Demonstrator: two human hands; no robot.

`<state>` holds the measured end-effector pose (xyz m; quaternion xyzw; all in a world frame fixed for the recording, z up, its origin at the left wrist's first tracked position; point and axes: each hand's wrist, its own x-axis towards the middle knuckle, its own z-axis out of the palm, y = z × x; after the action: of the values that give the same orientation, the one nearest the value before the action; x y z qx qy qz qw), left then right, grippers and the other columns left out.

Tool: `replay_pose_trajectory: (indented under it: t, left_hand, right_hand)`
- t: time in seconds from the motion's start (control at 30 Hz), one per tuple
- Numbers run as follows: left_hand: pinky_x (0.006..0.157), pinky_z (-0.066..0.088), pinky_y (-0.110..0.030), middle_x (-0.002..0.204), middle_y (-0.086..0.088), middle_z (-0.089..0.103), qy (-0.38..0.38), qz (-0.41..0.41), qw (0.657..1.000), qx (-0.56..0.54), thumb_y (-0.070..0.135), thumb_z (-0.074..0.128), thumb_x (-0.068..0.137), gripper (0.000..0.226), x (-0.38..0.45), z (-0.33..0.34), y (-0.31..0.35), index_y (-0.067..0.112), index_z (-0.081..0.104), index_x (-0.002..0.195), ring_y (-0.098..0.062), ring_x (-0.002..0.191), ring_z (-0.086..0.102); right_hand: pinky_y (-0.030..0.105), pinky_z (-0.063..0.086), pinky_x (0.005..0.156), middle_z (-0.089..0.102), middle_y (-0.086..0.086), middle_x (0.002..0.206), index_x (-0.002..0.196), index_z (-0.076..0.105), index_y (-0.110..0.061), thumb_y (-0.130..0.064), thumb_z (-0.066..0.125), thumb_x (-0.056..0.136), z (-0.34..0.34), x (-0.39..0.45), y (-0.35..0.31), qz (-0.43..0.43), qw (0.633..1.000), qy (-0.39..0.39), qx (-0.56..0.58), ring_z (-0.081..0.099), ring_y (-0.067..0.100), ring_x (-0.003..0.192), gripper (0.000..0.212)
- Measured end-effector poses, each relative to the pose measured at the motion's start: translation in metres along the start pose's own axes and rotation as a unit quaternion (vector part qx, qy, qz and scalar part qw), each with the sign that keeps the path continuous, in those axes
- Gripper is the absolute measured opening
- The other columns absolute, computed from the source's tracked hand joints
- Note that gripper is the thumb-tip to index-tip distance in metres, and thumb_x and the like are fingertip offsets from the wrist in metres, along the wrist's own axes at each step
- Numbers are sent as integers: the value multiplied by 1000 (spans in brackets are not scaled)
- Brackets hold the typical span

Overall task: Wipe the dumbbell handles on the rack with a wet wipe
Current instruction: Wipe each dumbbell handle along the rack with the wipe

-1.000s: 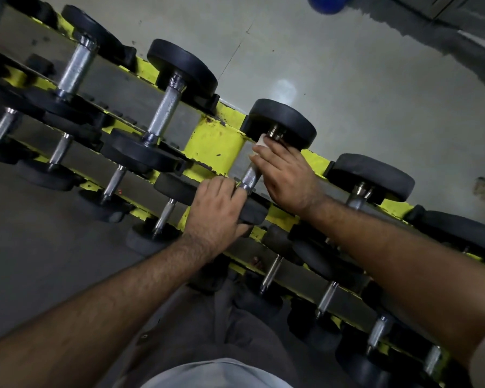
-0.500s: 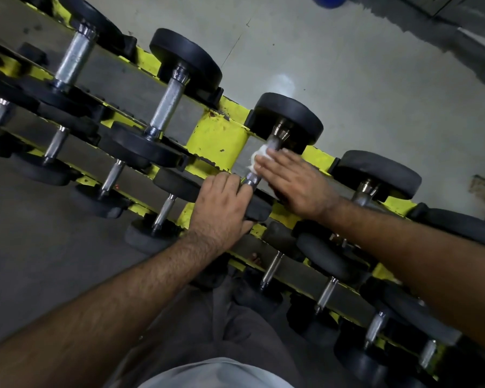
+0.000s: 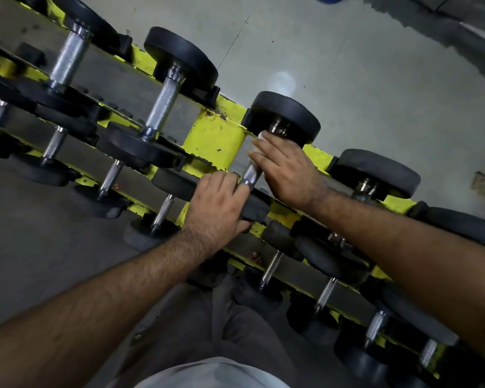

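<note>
Right hand (image 3: 289, 170) higher along handle (image 3: 251, 172)

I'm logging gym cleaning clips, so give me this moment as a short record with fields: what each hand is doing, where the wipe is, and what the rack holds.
left hand: grips the near black head of the dumbbell
right hand: wrapped round the handle, holding the wipe against it
wet wipe: white, showing at the fingertips near the far head
rack: yellow, chipped paint, several tiers of dumbbells

bare hairy forearms; grey trousers (image 3: 196, 326); pale shirt (image 3: 213, 373)
</note>
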<state>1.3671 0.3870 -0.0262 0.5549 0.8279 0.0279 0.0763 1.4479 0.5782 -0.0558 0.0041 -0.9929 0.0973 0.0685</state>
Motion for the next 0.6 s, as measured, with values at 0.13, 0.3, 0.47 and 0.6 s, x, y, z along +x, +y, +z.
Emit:
replay_pose_trajectory:
  t: [0.13,0.3,0.47,0.6]
  left_hand:
    - [88,42,-45,99,-11,54,2,0,1000,3,58,78,65,63,-1,3,0,11,54,100,-31,97,52]
    - [91,41,-46,101,-11,55,8,0,1000,-18,57,76,66,63,-4,2,-1,10,56,102,-32,100,52]
    - [101,39,-43,114,-8,58,56,-3,988,-144,67,62,80,64,-15,10,-17,12,63,114,-29,113,53]
    - [101,38,-42,115,-7,60,54,-2,986,-156,64,61,82,62,-15,12,-18,12,64,115,-30,114,55]
  right_hand:
    - [49,39,112,50,19,148,139,55,0,-11,46,99,-1,-4,15,-46,999,-11,-15,42,36,142,42]
    - [53,38,112,45,22,152,144,48,3,-12,42,102,5,-10,0,9,1000,-10,6,35,38,146,45]
    - [52,35,114,43,18,154,147,47,-1,-9,41,100,5,-13,18,-102,993,-55,8,37,36,145,48]
    - [53,38,112,44,23,152,143,49,5,0,44,96,3,-9,6,16,1000,-2,20,37,40,144,47]
